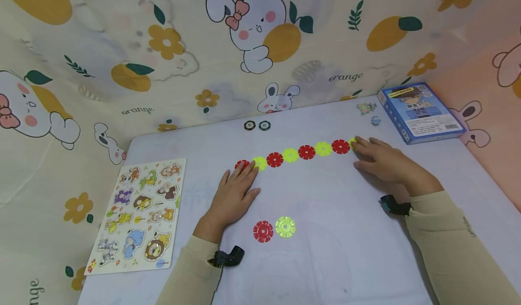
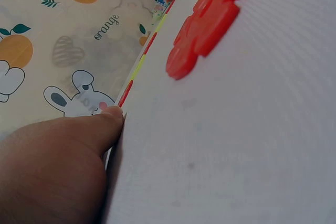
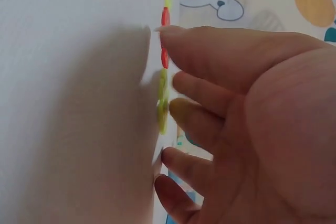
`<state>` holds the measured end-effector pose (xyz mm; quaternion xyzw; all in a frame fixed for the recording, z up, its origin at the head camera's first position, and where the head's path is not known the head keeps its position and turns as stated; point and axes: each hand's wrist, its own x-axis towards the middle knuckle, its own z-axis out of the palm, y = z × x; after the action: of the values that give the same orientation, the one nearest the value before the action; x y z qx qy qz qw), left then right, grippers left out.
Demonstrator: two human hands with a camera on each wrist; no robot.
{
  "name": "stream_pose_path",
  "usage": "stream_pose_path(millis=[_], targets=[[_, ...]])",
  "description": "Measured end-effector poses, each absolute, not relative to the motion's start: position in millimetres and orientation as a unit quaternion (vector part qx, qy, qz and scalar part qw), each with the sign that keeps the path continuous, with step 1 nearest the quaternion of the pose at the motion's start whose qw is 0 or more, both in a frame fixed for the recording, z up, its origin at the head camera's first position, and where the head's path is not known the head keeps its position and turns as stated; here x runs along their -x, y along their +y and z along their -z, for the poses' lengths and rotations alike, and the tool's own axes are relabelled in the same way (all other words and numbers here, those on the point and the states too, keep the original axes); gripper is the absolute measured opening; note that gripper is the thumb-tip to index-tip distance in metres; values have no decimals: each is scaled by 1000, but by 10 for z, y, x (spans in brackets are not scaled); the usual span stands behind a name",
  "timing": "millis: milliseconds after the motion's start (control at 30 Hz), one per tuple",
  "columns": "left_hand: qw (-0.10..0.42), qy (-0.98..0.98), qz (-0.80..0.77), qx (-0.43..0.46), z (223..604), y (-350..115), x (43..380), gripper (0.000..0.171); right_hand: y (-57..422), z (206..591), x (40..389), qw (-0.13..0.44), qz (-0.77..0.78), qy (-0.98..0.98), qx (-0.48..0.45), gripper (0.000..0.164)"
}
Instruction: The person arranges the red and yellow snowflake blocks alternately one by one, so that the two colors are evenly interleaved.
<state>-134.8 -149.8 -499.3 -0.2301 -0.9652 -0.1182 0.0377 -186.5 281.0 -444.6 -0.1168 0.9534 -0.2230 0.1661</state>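
Note:
A row of notched plastic discs, red (image 1: 306, 152) and yellow-green (image 1: 323, 149) by turns, runs across the table, its right end slightly farther back. My left hand (image 1: 236, 196) lies with outstretched fingers on the leftmost red disc (image 1: 242, 164), partly covering it. At the other end my right hand (image 1: 380, 162) touches the last yellow-green disc (image 3: 163, 106) with extended fingers, hiding most of it in the head view. Nearer the front, a separate red disc (image 1: 263, 231) and a yellow-green disc (image 1: 285, 227) lie side by side.
An animal sticker board (image 1: 156, 205) lies at the left. A blue box (image 1: 423, 113) sits at the back right beside two small colourful pieces (image 1: 366, 108). Two dark round tokens (image 1: 257, 125) lie near the back edge, before a patterned cloth wall (image 1: 183, 92).

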Motion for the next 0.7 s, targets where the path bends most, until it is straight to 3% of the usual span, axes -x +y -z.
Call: stream_pose_path(millis=[200,367,533,700], targets=[[34,-966,120,228,4985,-1499,1344,62,2720,4349,1875,114,309,938,108,70],[34,-965,121,230,4975,-1495,1347,62,2472,4323,1787,92,420,895,123,60],[38,-964,124,233,4967,-1495,1342,62,2045,4371,1648,112,491,841,198,50],[37,-964,122,232,4976,-1496,1338,62,1528,4490,1408,162,528,794,256,57]])
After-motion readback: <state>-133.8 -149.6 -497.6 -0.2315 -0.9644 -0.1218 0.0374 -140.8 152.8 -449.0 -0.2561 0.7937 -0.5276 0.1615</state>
